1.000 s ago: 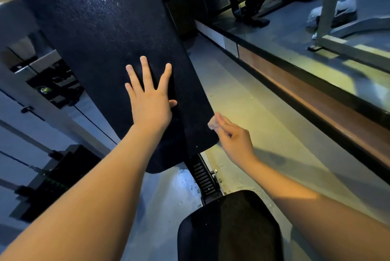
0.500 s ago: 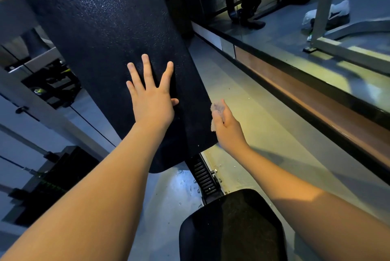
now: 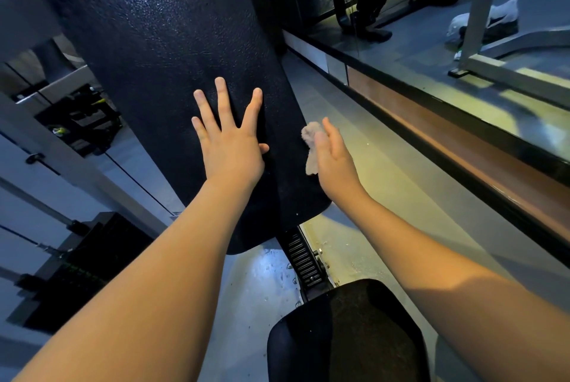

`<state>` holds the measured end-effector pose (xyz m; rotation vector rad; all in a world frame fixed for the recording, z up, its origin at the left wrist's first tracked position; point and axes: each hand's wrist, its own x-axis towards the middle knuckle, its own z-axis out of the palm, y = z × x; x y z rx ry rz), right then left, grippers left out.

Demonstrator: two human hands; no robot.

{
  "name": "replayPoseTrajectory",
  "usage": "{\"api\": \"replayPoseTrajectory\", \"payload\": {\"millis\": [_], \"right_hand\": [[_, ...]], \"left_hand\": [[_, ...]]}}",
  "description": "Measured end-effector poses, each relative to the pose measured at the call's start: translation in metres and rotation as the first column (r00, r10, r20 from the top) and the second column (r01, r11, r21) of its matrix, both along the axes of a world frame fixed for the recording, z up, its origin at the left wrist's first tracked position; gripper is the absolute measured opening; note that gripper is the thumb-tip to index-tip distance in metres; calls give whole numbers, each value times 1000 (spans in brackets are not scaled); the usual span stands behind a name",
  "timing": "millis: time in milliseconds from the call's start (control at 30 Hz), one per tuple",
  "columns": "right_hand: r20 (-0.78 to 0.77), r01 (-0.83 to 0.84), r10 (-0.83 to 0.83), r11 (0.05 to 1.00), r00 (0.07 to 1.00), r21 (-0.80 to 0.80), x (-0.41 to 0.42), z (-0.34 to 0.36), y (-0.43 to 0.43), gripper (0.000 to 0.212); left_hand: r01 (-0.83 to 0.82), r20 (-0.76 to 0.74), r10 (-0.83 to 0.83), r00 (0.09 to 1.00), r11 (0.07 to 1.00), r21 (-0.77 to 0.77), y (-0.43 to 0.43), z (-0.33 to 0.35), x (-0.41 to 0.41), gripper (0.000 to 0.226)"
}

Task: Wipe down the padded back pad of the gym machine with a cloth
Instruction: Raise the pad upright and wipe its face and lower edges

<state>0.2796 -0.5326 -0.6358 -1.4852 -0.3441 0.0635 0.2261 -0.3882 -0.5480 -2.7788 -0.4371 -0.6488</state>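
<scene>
Pad (image 3: 160, 51): black, textured, long, tilted, rounded lower end. Cloth (image 3: 310, 147): small, pale, crumpled, against pad's right edge near the lower end, under right hand (image 3: 334, 162).

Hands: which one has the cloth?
The right hand presses the pale cloth against the right edge of the back pad. The left hand lies flat on that pad, fingers spread, no cloth.
</scene>
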Motion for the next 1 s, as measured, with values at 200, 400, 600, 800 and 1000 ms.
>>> {"api": "replayPoseTrajectory", "payload": {"millis": [200, 400, 600, 800, 1000], "right_hand": [[5, -70, 71, 992, 997, -109, 22, -3, 10, 15], [210, 108, -76, 984, 975, -144, 26, 16, 22, 32], [239, 83, -56, 991, 969, -105, 61, 72, 37, 33], [88, 67, -51, 980, 995, -189, 14, -28, 0, 39], [-20, -22, 17, 961, 1000, -276, 0, -58, -16, 34]], "left_hand": [[8, 11, -7, 1000, 1000, -10, 2, -1, 1, 97], [10, 13, -9, 1000, 1000, -24, 2, -2, 2, 97], [-12, -6, 11, 1000, 1000, -20, -1, 0, 2, 96], [-11, 10, 11, 1000, 1000, -16, -3, -3, 3, 97], [-33, -2, 33, 999, 999, -30, -6, 1, 2, 98]]}}
